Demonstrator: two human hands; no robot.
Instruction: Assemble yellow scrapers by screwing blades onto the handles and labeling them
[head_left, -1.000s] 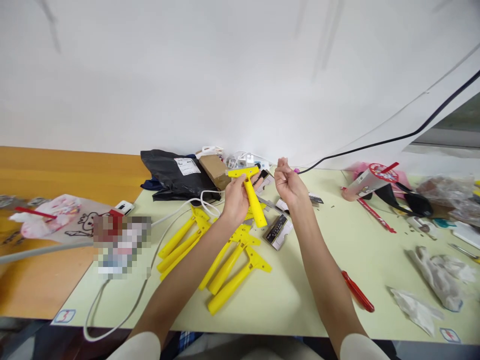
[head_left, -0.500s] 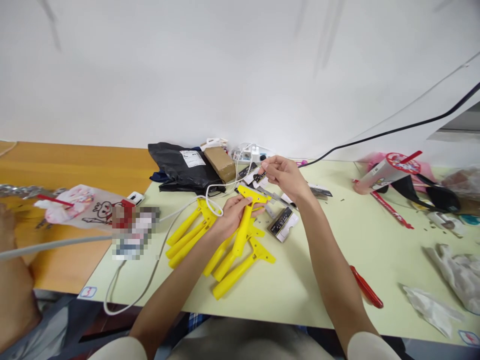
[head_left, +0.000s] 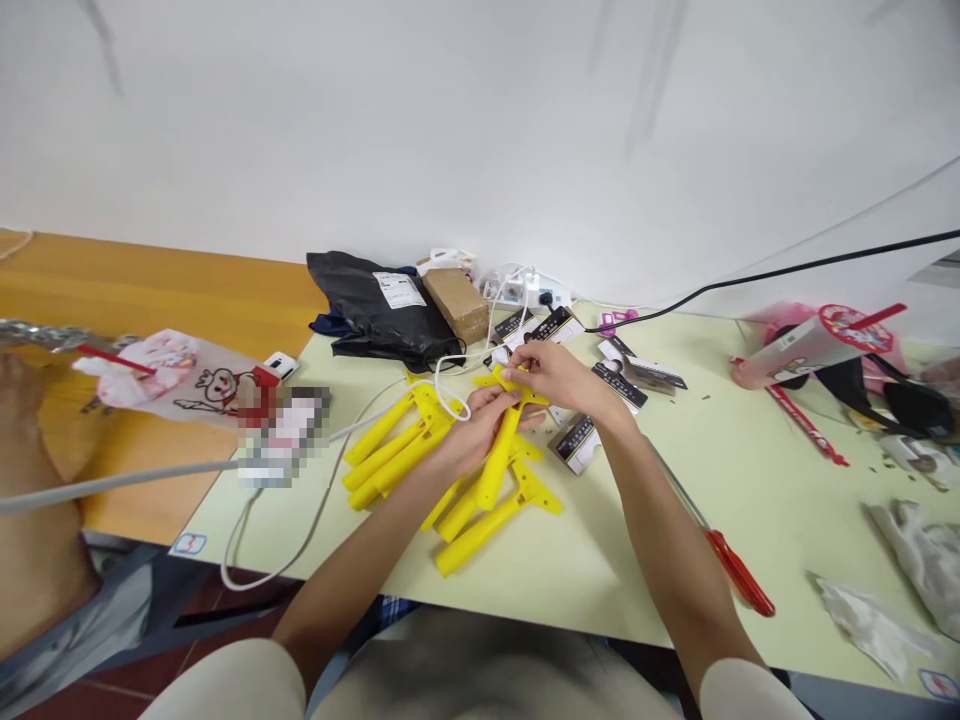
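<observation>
My left hand (head_left: 480, 430) is closed round the upper part of a yellow plastic scraper (head_left: 498, 465), whose handle slants down toward me. My right hand (head_left: 559, 378) is at the scraper's wide head, its thumb and fingers pinched together there. Whatever lies between those fingertips is too small or hidden to make out. Several more yellow scrapers (head_left: 480, 535) lie on the table under and beside my left hand. Small black-and-white packs (head_left: 577, 442) are spread around and behind my right hand.
A red-handled screwdriver (head_left: 739, 572) lies right of my right forearm. White cable (head_left: 322, 500) loops across the scrapers at left. Behind are a black plastic parcel (head_left: 390, 310), a cardboard box (head_left: 457, 303) and a power strip (head_left: 517, 290). Drink cups (head_left: 817, 345) stand or lie at both sides.
My right hand has come down from above the packs to the scraper's head. My left hand still holds the scraper. The view has shifted slightly.
</observation>
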